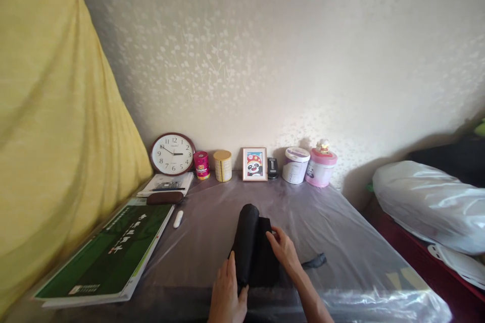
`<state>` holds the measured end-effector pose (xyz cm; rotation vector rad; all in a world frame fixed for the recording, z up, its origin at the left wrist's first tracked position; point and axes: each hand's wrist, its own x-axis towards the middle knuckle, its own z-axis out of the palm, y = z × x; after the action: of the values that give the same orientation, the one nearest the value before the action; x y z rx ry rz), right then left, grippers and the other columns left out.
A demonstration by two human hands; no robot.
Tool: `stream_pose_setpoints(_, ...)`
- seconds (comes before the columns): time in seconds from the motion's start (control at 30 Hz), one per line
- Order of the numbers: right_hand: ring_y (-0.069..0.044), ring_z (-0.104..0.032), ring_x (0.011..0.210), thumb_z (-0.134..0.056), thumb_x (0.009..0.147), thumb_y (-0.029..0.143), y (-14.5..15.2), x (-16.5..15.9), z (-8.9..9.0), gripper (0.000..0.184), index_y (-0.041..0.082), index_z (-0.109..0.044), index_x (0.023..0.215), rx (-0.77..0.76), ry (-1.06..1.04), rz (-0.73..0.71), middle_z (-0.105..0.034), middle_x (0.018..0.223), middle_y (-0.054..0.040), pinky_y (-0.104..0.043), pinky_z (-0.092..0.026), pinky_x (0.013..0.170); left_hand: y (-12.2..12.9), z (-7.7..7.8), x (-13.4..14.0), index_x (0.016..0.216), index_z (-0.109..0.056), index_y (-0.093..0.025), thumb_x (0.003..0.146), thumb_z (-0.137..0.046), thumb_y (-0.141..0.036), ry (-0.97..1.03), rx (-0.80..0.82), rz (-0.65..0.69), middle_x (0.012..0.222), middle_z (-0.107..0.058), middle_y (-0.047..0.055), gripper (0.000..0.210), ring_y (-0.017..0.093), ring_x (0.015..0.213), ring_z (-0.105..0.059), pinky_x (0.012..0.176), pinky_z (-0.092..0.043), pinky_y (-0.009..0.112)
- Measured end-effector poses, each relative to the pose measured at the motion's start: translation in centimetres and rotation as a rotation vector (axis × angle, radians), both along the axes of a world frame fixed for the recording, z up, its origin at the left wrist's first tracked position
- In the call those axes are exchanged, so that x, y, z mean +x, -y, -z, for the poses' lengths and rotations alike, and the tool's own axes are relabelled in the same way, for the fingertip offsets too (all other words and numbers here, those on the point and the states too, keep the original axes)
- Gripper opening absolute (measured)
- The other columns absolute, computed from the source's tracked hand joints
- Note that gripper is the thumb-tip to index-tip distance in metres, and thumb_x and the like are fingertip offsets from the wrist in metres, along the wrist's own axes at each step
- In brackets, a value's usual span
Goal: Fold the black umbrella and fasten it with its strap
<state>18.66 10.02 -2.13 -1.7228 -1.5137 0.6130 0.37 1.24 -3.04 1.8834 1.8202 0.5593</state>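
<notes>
A black fabric roll lies lengthwise near the front of the plastic-covered table. Its loose flat flap spreads to the right. My left hand grips the lower left end of the roll, fingers along its side and thumb near its bottom. On the flap's right edge, the fingers of my right hand are closed, with the fingertips near its upper corner. A short dark strip of cloth rests on the table just right of my right wrist. Whatever is inside the roll is hidden.
Left on the table are a large green book, a brown case and a small white object. Along the wall stand a clock, several tubs, including a pink one, and a framed panda picture.
</notes>
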Motion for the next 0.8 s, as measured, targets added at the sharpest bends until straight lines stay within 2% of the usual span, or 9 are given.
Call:
stream_pose_setpoints(0.07, -0.023, -0.064, 0.077, -0.046, 0.078, 0.042, 0.5, -0.4, -0.1, 0.040, 0.016, -0.061, 0.105, -0.017, 0.037, -0.007, -0.069, 0.079, -0.0064, -0.032, -0.047, 0.072, 0.0, -0.3, 0.1, 0.138, -0.017, -0.002, 0.073, -0.041, -0.015, -0.002, -0.010, -0.001, 0.137, -0.039, 0.018, 0.070, 0.026, 0.125, -0.038, 0.102, -0.031, 0.035)
stream_pose_setpoints(0.17, -0.024, -0.064, 0.088, -0.048, 0.077, 0.039, 1.0, -1.0, -0.2, 0.041, 0.016, -0.058, 0.110, -0.035, 0.053, -0.023, -0.069, 0.090, -0.0086, -0.033, -0.046, 0.077, 0.1, -1.0, 0.2, 0.138, -0.017, 0.000, 0.074, -0.041, -0.014, -0.023, -0.036, -0.004, 0.137, -0.038, 0.019, 0.069, 0.026, 0.125, -0.038, 0.103, -0.029, 0.035)
stream_pose_setpoints(0.27, -0.025, -0.062, 0.097, -0.049, 0.078, 0.036, 1.1, -1.8, -0.5, 0.042, 0.015, -0.056, 0.114, -0.035, -0.012, -0.062, -0.067, 0.100, -0.0106, -0.032, -0.045, 0.081, 0.1, -1.2, 0.1, 0.138, -0.016, 0.000, 0.074, -0.042, -0.014, -0.030, -0.075, 0.003, 0.138, -0.038, 0.019, 0.070, 0.025, 0.126, -0.037, 0.103, -0.028, 0.033)
stream_pose_setpoints(0.4, -0.023, -0.062, 0.097, -0.049, 0.077, 0.035, 0.9, -3.5, -1.5, 0.042, 0.014, -0.056, 0.113, -0.019, -0.113, -0.103, -0.067, 0.097, -0.0103, -0.029, -0.046, 0.080, -0.1, -1.0, 0.0, 0.138, -0.017, -0.001, 0.073, -0.043, -0.015, -0.033, -0.090, 0.006, 0.139, -0.037, 0.018, 0.071, 0.025, 0.128, -0.035, 0.105, -0.027, 0.032)
stream_pose_setpoints(0.5, -0.022, -0.063, 0.088, -0.049, 0.076, 0.035, 0.5, -4.9, -2.1, 0.041, 0.013, -0.058, 0.109, -0.011, -0.143, -0.128, -0.067, 0.085, -0.0083, -0.028, -0.046, 0.074, -0.3, -1.0, -0.1, 0.138, -0.017, 0.000, 0.072, -0.044, -0.015, -0.040, -0.105, 0.009, 0.139, -0.037, 0.018, 0.072, 0.024, 0.128, -0.035, 0.105, -0.026, 0.031)
stream_pose_setpoints(0.63, -0.017, -0.058, 0.062, -0.048, 0.076, 0.032, 0.2, -6.5, -2.3, 0.034, 0.014, -0.058, 0.103, 0.026, -0.147, -0.177, -0.059, 0.063, 0.0005, -0.026, -0.042, 0.058, -0.4, -0.4, -0.5, 0.137, -0.019, 0.000, 0.070, -0.046, -0.019, -0.020, -0.106, 0.020, 0.139, -0.038, 0.018, 0.075, 0.025, 0.129, -0.035, 0.106, -0.026, 0.031)
stream_pose_setpoints(0.8, -0.015, -0.055, 0.058, -0.049, 0.076, 0.027, 0.1, -7.5, -2.6, 0.027, 0.015, -0.057, 0.099, 0.033, -0.081, -0.233, -0.055, 0.058, 0.0032, -0.025, -0.039, 0.057, -0.5, 1.2, -1.0, 0.136, -0.023, 0.001, 0.069, -0.046, -0.022, 0.010, -0.010, 0.020, 0.135, -0.042, 0.018, 0.074, 0.026, 0.125, -0.040, 0.103, -0.032, 0.031)
